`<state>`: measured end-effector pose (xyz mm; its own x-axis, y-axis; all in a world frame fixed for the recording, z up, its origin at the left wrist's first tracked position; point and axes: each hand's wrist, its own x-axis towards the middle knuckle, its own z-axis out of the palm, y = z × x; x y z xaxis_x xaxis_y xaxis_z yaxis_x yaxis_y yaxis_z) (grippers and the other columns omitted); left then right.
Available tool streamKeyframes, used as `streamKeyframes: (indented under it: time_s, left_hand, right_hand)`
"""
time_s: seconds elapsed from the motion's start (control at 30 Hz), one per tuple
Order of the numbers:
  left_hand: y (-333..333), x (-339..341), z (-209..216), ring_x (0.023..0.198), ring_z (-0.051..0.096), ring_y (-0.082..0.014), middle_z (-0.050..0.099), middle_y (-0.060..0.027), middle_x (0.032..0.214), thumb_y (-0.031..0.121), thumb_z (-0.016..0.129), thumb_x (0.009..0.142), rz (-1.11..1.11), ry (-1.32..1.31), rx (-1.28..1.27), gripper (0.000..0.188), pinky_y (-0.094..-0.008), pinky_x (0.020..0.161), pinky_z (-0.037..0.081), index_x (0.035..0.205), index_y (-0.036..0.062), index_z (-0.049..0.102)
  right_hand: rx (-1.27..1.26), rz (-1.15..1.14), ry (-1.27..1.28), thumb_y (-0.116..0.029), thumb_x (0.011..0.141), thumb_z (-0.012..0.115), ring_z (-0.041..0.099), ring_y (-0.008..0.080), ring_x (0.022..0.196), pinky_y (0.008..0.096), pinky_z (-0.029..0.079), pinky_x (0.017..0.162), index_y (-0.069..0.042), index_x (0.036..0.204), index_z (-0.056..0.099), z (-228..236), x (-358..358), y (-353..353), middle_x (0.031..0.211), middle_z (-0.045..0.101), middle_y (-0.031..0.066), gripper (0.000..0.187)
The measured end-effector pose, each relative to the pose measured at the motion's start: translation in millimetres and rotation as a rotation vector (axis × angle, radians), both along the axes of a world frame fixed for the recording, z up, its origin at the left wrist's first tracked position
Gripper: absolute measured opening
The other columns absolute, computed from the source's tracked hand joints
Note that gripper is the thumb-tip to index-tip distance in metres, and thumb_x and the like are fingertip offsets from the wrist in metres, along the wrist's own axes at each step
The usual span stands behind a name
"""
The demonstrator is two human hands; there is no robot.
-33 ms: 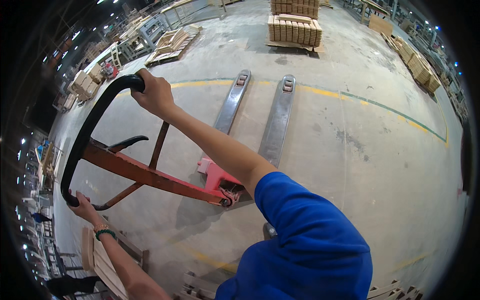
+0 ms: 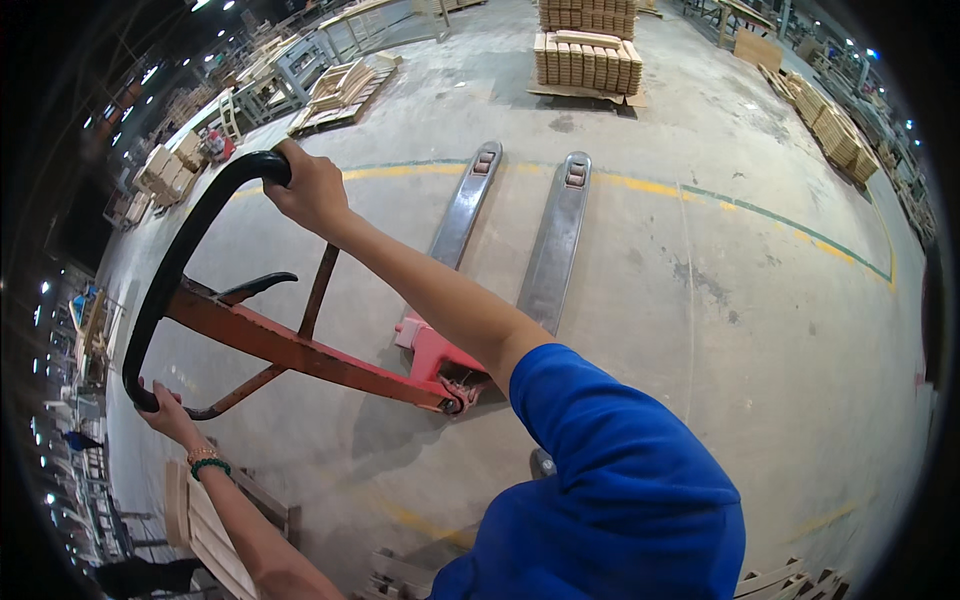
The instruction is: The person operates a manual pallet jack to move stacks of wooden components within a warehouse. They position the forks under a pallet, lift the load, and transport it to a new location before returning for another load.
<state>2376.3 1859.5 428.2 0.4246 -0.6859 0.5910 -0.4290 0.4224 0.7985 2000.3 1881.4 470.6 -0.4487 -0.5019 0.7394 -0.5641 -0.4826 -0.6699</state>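
A pallet jack's orange-red tow bar (image 2: 290, 345) rises toward me at the left and ends in a black loop handle (image 2: 165, 262). My right hand (image 2: 312, 190) is closed around the far end of that loop, its arm reaching across in a blue sleeve. The near end is in the grip of my left hand (image 2: 172, 414), which has bracelets at the wrist. Inside the loop sits a black lever (image 2: 258, 287), touched by neither hand. Beyond the red base (image 2: 437, 352), partly behind my right forearm, two bare metal forks (image 2: 552, 250) lie low over the floor.
Stacked wooden pieces (image 2: 588, 65) stand on a pallet far ahead. More wood stacks (image 2: 835, 130) line the far right, and a loaded pallet (image 2: 340, 92) lies far left. Wooden slats (image 2: 215, 530) are close by my left forearm. A yellow-green line (image 2: 640, 183) crosses the concrete floor.
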Motion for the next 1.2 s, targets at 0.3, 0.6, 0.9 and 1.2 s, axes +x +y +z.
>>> streamKeyframes:
  time_s: [0.3,0.6,0.9,1.2]
  left_hand:
    - [-277.2,10.4,-3.1,0.059,0.048,-0.0089,0.055,-0.0017,0.079,0.014,0.058,0.087,-0.167,-0.026,0.009,0.03,-0.0228,0.05,0.041,0.116,0.0075,0.056]
    - [-529.9,-63.4,-23.4,0.053,0.045,-0.0054,0.051,0.0003,0.071,0.01,0.056,0.089,-0.489,0.049,0.055,0.028,-0.0193,0.046,0.039,0.117,0.0087,0.054]
    - [-745.1,-190.2,-34.6,0.051,0.044,-0.0061,0.05,-0.0004,0.071,0.01,0.054,0.088,-0.753,0.044,0.034,0.028,-0.021,0.046,0.038,0.116,0.0057,0.053]
    - [-950.7,-374.4,-48.4,0.049,0.043,-0.0076,0.049,-0.0004,0.069,0.011,0.055,0.088,-1.023,0.079,0.28,0.037,-0.0241,0.048,0.042,0.125,0.0093,0.052]
  right_hand:
    - [-0.032,-0.157,-0.001,-0.018,0.074,0.068,0.062,0.0376,0.067,0.0443,0.048,0.059,-0.007,0.091,0.055,-10.3,12.8,-198.3,0.069,0.063,0.0151,0.024]
    - [-0.046,-0.416,0.065,-0.015,0.074,0.069,0.064,0.0353,0.067,0.0412,0.05,0.06,-0.008,0.098,0.057,-16.5,-22.0,-359.5,0.069,0.064,0.0148,0.028]
    - [-0.004,-0.594,0.035,-0.016,0.074,0.067,0.064,0.0363,0.071,0.043,0.05,0.065,-0.009,0.099,0.056,-24.2,-93.3,-506.2,0.072,0.064,0.0154,0.028]
    - [-0.046,-0.56,0.047,-0.005,0.073,0.065,0.064,0.0349,0.069,0.0404,0.05,0.061,-0.011,0.11,0.05,-35.3,-139.2,-616.6,0.078,0.063,0.0138,0.039]
